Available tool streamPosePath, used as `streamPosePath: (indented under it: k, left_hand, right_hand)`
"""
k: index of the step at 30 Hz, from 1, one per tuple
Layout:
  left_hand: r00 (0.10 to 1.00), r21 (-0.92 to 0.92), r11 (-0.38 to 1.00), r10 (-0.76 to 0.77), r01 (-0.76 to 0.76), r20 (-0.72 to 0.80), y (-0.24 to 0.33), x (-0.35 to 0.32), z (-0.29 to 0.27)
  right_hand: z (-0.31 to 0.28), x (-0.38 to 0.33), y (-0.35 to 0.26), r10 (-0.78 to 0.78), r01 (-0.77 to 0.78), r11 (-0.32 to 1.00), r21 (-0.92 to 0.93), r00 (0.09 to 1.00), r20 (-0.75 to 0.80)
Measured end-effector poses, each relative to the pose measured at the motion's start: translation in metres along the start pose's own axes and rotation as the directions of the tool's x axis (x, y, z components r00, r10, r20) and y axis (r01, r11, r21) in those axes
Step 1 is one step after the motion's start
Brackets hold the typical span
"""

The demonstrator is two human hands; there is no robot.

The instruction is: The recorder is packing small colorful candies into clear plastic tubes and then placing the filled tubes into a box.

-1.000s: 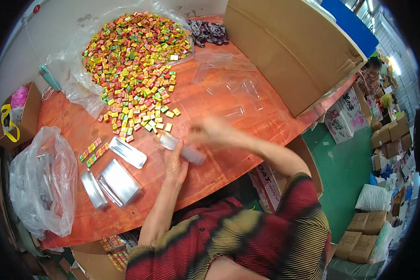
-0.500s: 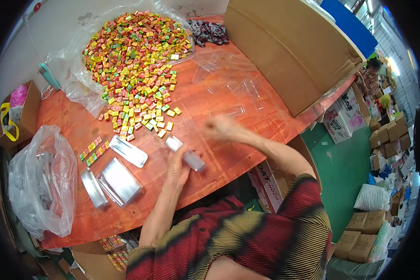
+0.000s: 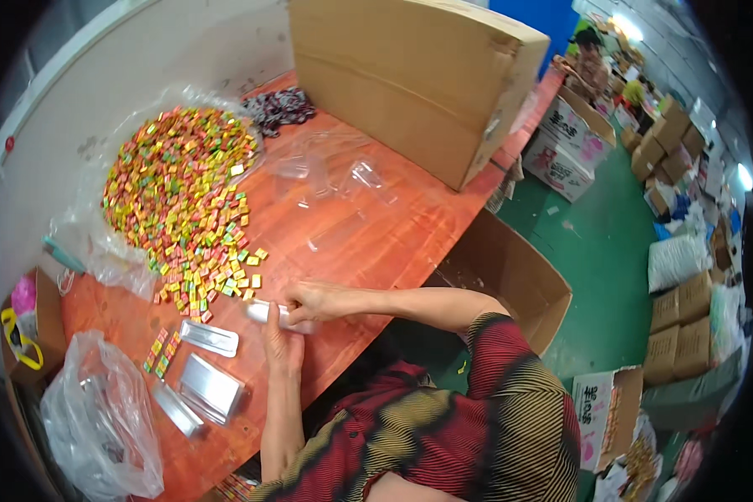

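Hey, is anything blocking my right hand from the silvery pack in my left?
Nothing visible: your right hand is right at the silvery pack held in your left hand. The pile of small wrapped pieces lies beyond, to the left, not between them.

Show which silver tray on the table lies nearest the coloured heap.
The silver tray right of the two coloured rows; the others lie lower in view.

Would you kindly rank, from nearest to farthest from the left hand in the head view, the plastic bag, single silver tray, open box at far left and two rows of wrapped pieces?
1. Single silver tray, just left of the left hand.
2. Two rows of wrapped pieces, left of the tray.
3. Plastic bag, lower left.
4. Open box, far left edge.
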State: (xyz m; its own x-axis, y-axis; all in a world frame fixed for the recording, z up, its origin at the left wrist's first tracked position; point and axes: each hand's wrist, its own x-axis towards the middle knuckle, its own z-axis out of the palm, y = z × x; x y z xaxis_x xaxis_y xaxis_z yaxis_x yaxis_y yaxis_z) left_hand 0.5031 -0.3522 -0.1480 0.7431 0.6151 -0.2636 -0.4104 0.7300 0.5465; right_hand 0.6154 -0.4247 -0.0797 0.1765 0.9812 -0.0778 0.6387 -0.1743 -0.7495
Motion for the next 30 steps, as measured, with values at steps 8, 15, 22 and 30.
streamPosePath:
  k: [8,15,22,30]
  left_hand:
    - [0.997,0.008,0.997,-0.077,0.077,0.022,0.009,-0.022,0.001]
    - [0.979,0.2,0.969,-0.169,0.144,0.111,0.015,-0.033,0.006]
    - [0.99,0.149,0.979,-0.137,0.139,-0.024,0.018,-0.037,0.021]
    - [0.998,-0.002,0.999,-0.049,0.049,-0.027,-0.005,-0.018,0.051]
  right_hand:
    - [0.021,-0.002,0.024,-0.13,0.105,0.941,0.32,0.99,0.058]
    - [0.01,-0.016,0.017,-0.136,-0.021,0.799,0.601,0.967,0.214]
    - [-0.019,-0.028,-0.005,-0.345,0.349,0.937,0.006,0.929,-0.135]
    - [-0.125,0.054,0.039,-0.528,-0.022,0.805,-0.593,0.429,-0.733]
